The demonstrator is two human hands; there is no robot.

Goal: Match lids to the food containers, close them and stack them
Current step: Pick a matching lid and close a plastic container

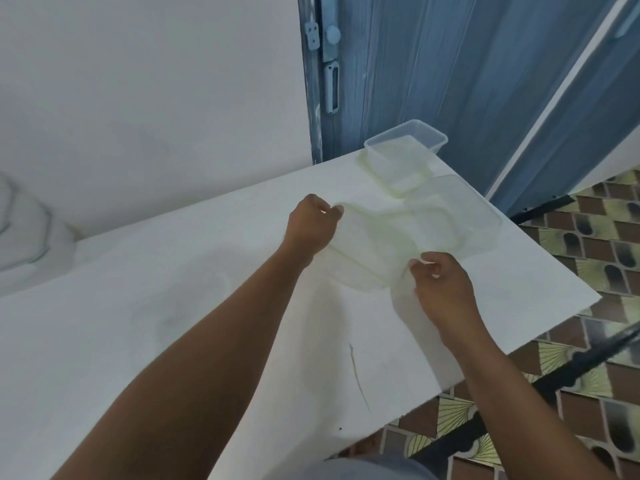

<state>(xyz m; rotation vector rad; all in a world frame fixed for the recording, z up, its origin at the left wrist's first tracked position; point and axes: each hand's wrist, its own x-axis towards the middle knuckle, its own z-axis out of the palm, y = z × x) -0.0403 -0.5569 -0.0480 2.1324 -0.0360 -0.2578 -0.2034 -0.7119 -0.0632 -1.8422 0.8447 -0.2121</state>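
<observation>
A clear rectangular food container [367, 247] sits on the white table [173, 323] between my hands. My left hand [311, 226] pinches its far left corner with curled fingers. My right hand [443, 289] grips its near right edge, where a thin clear lid seems to lie; the lid is hard to make out. A second clear container [460, 213] lies just to the right, touching the first. A third open container [403, 150] stands at the table's far right corner on what looks like a lid.
The table's right edge runs diagonally close to my right hand, with patterned floor tiles [588, 278] below. A blue wooden door [433, 71] stands behind the far corner. A white wall lies to the left.
</observation>
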